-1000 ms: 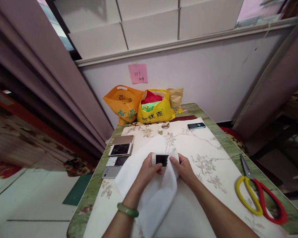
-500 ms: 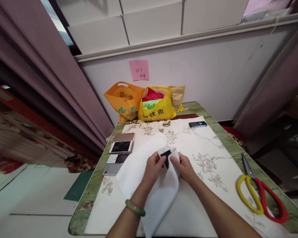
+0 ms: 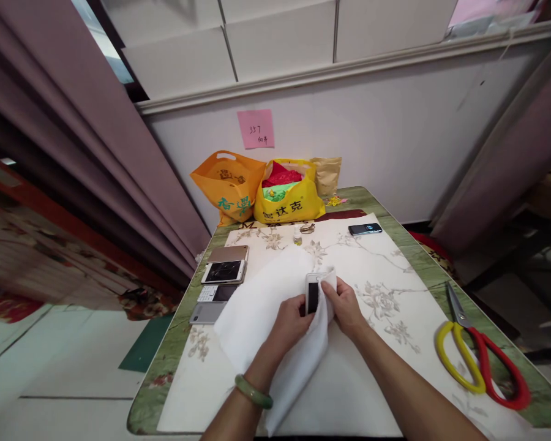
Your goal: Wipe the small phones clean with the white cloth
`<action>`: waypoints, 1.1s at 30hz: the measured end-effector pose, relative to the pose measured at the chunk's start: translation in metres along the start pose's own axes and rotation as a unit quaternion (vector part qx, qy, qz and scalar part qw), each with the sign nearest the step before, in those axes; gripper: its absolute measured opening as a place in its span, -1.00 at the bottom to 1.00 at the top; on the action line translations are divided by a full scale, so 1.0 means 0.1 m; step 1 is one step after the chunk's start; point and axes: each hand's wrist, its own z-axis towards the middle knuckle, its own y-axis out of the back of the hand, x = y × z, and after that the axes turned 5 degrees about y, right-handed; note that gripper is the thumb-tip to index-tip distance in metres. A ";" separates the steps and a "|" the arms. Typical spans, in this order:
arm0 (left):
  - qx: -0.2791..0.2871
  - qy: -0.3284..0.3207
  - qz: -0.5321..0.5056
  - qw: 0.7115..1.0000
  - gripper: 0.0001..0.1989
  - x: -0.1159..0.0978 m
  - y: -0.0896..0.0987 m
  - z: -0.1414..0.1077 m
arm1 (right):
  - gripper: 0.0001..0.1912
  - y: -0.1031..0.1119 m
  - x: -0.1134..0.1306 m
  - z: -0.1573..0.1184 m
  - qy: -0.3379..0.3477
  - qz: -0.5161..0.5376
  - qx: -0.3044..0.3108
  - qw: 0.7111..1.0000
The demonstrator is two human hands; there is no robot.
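A white mobile phone (image 3: 312,294) with a dark screen is held upright between my two hands over the table. My left hand (image 3: 291,321) grips its lower left side. With my right hand (image 3: 344,306) I pinch a white cloth (image 3: 261,306) against the phone's right side, and a fold of it covers part of the screen. The rest of the cloth spreads to the left and hangs toward the table's front edge. Left of the cloth lie several phones: a gold one (image 3: 228,253), a white one with a cracked-looking screen (image 3: 223,271), a keypad phone (image 3: 211,294) and a grey one (image 3: 206,314).
Large scissors (image 3: 480,361) with yellow and red handles lie at the right edge. A dark phone (image 3: 365,229) rests at the back right. Behind stand an orange bag (image 3: 229,184), a full yellow bag (image 3: 294,205), a tan pouch (image 3: 327,176) and a small bottle (image 3: 297,236).
The phone has turned from tilted to nearly upright and moved slightly right. My left hand has slid lower along it, and my right hand has folded the cloth over its right side.
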 end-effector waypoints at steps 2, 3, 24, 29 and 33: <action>0.006 0.037 -0.036 0.999 -0.79 0.00 0.06 0.00 | -0.52 0.01 0.01 0.00 -0.003 -0.003 -0.002 1.000; 0.002 0.055 -0.058 0.997 -0.77 -0.02 0.10 0.01 | -0.52 0.00 0.02 0.00 -0.004 -0.004 -0.002 1.000; 0.023 0.019 -0.078 0.997 -0.75 -0.18 0.33 0.12 | -0.56 -0.01 0.05 -0.03 0.016 -0.082 0.094 0.992; -0.091 0.026 -0.146 0.985 -0.61 -0.06 0.25 0.18 | -0.56 -0.03 0.08 -0.04 0.043 -0.120 0.138 0.982; -0.151 0.001 -0.178 0.972 -0.68 0.01 0.12 0.16 | -0.59 -0.03 0.09 -0.04 0.059 -0.138 0.145 0.978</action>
